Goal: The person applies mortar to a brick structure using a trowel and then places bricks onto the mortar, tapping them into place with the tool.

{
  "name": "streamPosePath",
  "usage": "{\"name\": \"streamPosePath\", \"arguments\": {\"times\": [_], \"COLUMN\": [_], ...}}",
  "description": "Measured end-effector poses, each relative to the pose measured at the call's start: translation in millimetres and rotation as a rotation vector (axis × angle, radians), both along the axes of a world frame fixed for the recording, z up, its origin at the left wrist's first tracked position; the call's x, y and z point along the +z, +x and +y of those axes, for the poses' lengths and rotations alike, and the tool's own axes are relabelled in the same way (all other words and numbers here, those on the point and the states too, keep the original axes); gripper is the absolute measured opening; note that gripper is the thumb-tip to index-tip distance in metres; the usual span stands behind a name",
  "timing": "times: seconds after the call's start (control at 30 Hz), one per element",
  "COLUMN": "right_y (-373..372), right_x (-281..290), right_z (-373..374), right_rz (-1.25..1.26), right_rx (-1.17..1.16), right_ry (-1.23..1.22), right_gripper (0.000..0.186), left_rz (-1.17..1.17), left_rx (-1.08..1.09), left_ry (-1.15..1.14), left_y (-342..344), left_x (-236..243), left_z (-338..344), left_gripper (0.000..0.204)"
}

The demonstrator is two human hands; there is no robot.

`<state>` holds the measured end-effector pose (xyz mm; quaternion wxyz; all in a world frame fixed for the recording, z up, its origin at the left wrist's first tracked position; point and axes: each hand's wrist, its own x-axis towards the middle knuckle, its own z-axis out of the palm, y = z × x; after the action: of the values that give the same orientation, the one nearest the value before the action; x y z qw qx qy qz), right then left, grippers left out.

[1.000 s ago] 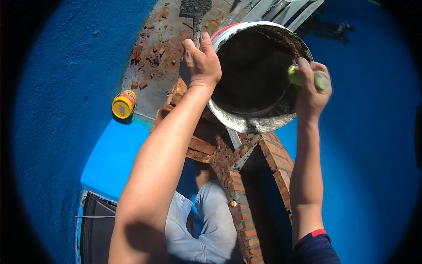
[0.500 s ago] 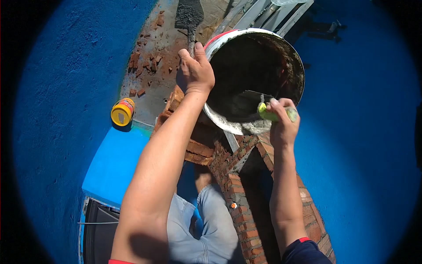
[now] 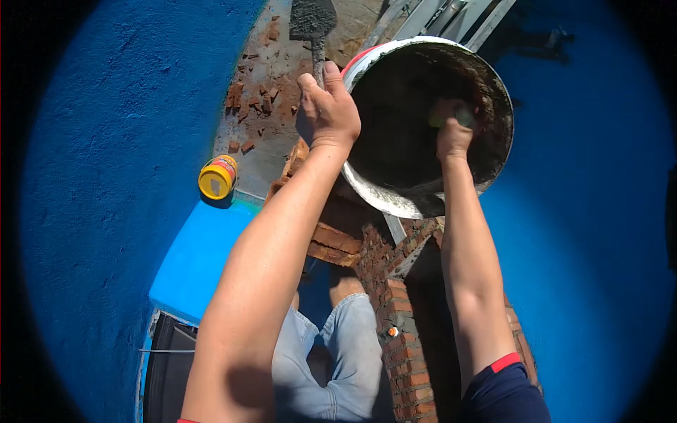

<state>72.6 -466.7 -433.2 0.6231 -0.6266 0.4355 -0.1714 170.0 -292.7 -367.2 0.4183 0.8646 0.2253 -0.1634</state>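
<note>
My left hand [image 3: 328, 109] is closed round the handle of a trowel whose flat blade [image 3: 312, 19], coated in grey mortar, points away at the top. The hand is beside the left rim of a large round bucket [image 3: 381, 202], white and smeared with mortar. Inside that bucket, in shadow, my right hand [image 3: 453, 134] grips a yellow-green handle [image 3: 438, 116], slightly blurred. The thin trowel blade on this handle showed earlier; now it is lost in the dark interior, where the mortar is hard to make out.
Below the bucket runs a low brick wall [image 3: 405, 352] with mortared joints. Loose bricks [image 3: 331, 243] lie left of it, and broken brick pieces [image 3: 247, 102] litter the ledge. A yellow tub [image 3: 215, 182] stands by a bright blue ledge [image 3: 201, 254]. Blue walls rise on both sides.
My right hand has moved from the bucket's near rim up and deeper into it, taking the green-handled trowel along. My left hand still holds its trowel; the whole view has shifted slightly.
</note>
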Motion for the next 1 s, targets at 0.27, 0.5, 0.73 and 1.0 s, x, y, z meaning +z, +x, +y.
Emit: {"name": "streamPosePath", "arguments": {"times": [0.27, 0.5, 0.73, 1.0], "right_y": [-57, -22, 42, -15], "right_x": [113, 188, -4, 74], "right_z": [35, 20, 8, 53], "right_rz": [0.131, -0.273, 0.058, 0.06], "right_rx": [0.304, -0.046, 0.072, 0.594], "right_ry": [0.059, -0.164, -0.385, 0.212], "right_gripper": [0.019, 0.012, 0.009, 0.014], "left_rz": [0.063, -0.04, -0.1, -0.183], "left_rx": [-0.049, 0.013, 0.0, -0.016], "left_ry": [0.064, -0.044, -0.073, 0.011], "left_y": [-3, -6, -4, -8], "left_x": [1, -6, -3, -20], "left_z": [-1, 3, -15, 4], "left_gripper": [0.057, 0.056, 0.055, 0.049]}}
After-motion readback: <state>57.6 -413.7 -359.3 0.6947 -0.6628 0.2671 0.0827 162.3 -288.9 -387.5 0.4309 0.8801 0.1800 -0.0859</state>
